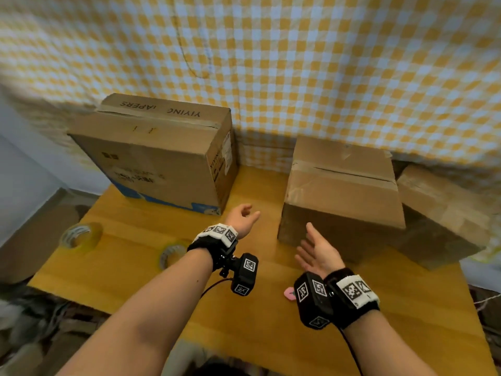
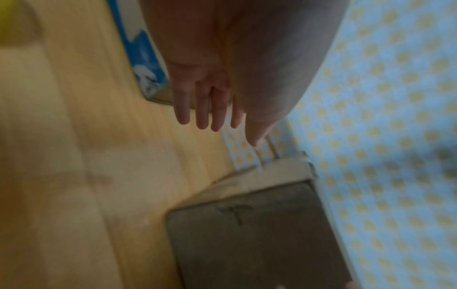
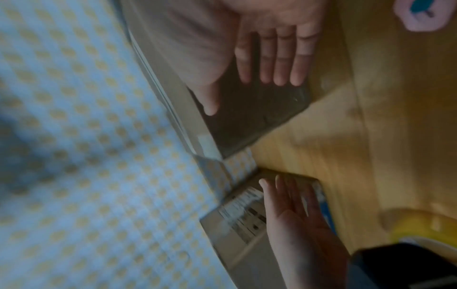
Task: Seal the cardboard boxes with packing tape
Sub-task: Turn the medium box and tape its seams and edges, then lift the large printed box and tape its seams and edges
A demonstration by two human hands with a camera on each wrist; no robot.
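A tall printed cardboard box [image 1: 160,153] stands at the back left of the wooden table [image 1: 257,308]. A plain brown box [image 1: 341,191] stands at the right, flaps closed with a seam across the top. Two tape rolls lie on the left: one [image 1: 81,237] near the table edge, another [image 1: 172,255] partly hidden behind my left forearm. My left hand [image 1: 244,218] hovers empty, fingers straight [image 2: 205,113], near the tall box's lower corner. My right hand [image 1: 315,251] is open, palm inward, just in front of the plain box [image 3: 254,121], not touching it.
A third cardboard box [image 1: 444,213] sits at the far right behind the plain one. A small pink object [image 1: 290,293] lies on the table near my right wrist. A yellow checked cloth [image 1: 298,63] hangs behind the table.
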